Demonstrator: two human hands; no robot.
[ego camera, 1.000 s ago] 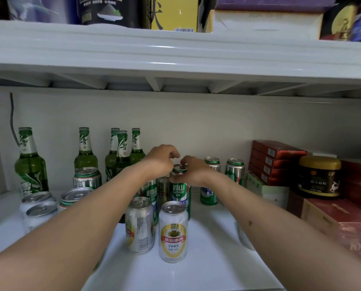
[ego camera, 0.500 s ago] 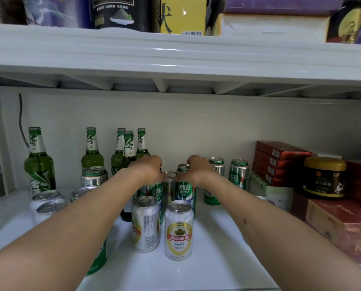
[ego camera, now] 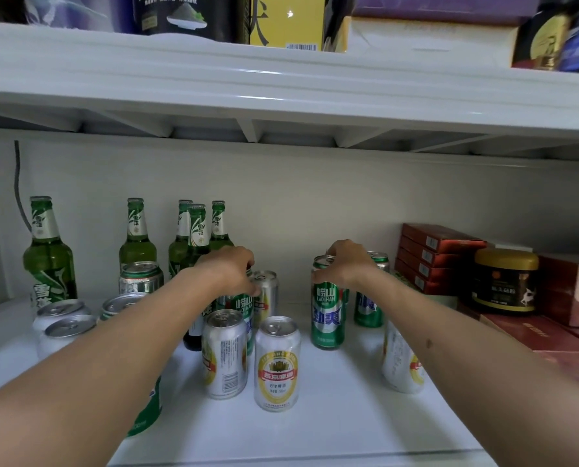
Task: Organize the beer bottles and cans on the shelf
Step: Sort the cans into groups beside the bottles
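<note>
The white shelf [ego camera: 331, 416] carries everything. Green bottles [ego camera: 136, 237] stand along its back left, cans in front of them. My right hand [ego camera: 347, 264] curls over the top of a tall green can [ego camera: 326, 308], gripping it upright mid-shelf. My left hand [ego camera: 229, 269] curls around another green can [ego camera: 242, 306], beside a silver can [ego camera: 266, 293].

A small shop: white shelves [ego camera: 281, 85] stocked with beer cans [ego camera: 276, 362], bottles [ego camera: 48, 257], and stacked red cartons [ego camera: 439, 254].
</note>
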